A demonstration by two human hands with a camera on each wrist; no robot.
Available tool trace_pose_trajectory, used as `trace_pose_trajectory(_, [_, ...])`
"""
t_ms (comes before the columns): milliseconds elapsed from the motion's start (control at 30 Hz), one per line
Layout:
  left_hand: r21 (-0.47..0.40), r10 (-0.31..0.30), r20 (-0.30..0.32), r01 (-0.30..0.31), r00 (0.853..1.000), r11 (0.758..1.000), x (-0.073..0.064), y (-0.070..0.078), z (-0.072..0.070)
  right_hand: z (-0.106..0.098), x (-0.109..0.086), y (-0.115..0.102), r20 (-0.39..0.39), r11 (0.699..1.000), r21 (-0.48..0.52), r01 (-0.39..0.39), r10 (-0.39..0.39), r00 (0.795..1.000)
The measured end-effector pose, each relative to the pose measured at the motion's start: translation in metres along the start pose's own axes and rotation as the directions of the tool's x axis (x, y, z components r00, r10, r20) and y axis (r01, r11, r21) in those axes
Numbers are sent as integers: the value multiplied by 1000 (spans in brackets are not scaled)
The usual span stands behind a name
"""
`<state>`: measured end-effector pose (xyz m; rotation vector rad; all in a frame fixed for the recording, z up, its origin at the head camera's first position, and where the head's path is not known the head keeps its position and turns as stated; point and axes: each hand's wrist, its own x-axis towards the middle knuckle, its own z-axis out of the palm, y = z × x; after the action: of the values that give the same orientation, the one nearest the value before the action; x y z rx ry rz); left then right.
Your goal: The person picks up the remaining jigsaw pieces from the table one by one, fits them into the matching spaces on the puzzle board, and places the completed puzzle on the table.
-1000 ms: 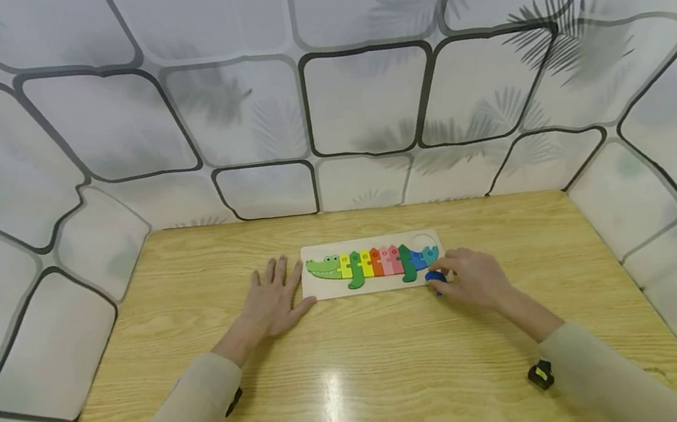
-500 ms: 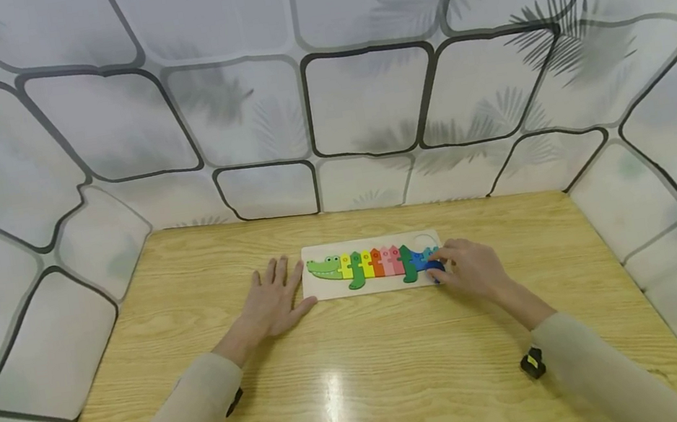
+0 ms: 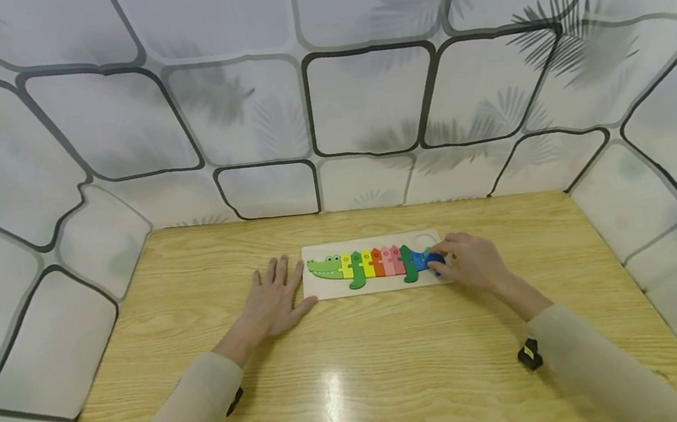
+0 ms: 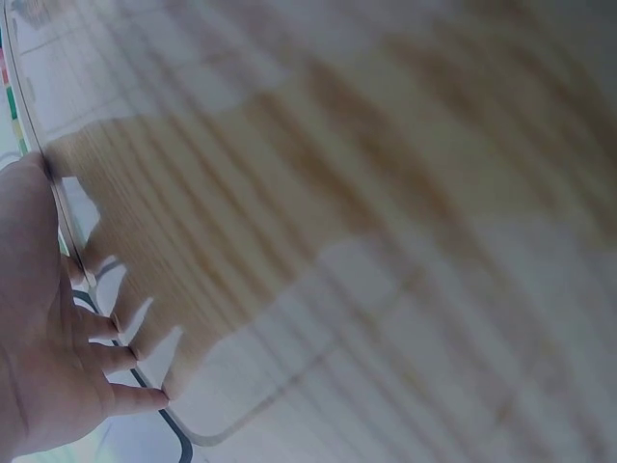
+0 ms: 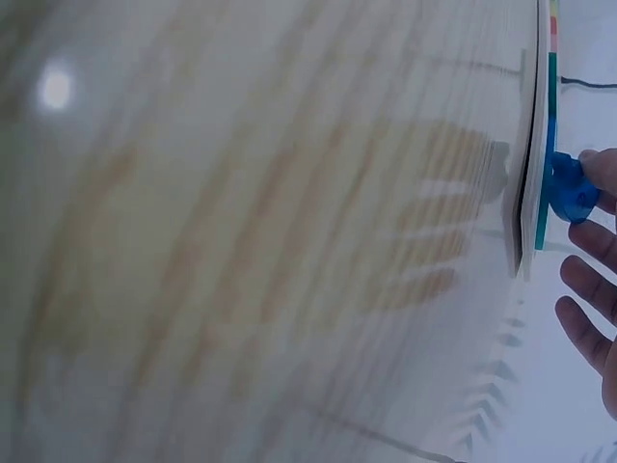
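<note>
A pale wooden puzzle board (image 3: 332,291) lies on the table with a crocodile of coloured pieces on it, from a green head (image 3: 326,269) at the left to blue at the right. My right hand (image 3: 474,262) pinches a dark blue puzzle piece (image 3: 435,260) over the tail end. In the right wrist view that blue piece (image 5: 574,190) sits between thumb and index finger, right at the board's face, other fingers spread. My left hand (image 3: 267,305) rests with spread fingers on the table, thumb and index finger at the board's left edge.
The wooden table (image 3: 364,382) runs back to a wall (image 3: 368,101) with a stone-outline and leaf pattern, which also rises at both sides. A round outline (image 3: 426,239) shows in the board's upper right corner. A small black device (image 3: 529,354) hangs at the right sleeve.
My right hand has carried the blue piece from the board's lower right edge up onto the tail end. The left hand has stayed in place.
</note>
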<state>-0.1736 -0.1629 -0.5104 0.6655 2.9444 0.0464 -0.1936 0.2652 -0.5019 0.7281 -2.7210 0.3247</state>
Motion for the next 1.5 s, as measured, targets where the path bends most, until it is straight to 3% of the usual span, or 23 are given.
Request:
trace_pose_trajectory(233, [-1,-4,9,4,1000,1000,0,0,0,0,5,3,33,1000,-20,1,0,999])
trace_pose_trajectory(567, [-3,-6,13,6,1000,1000,-1,1,0,4,11,12,18,997,-59,55,-54,998])
trace_pose_trajectory(933, [3,0,-5,0,1000,1000,0,1,1,2,19,14,53,999,-46,11,-9,999])
trace_pose_trajectory(1167, [11,3,-9,-3,1000,1000,0,-1,2,2,25,18,43,998,-60,27,-24,999])
trace_pose_trajectory(1500, [-3,-1,-3,1,1000,1000,0,0,0,1,32,22,101,998,-60,-9,15,995])
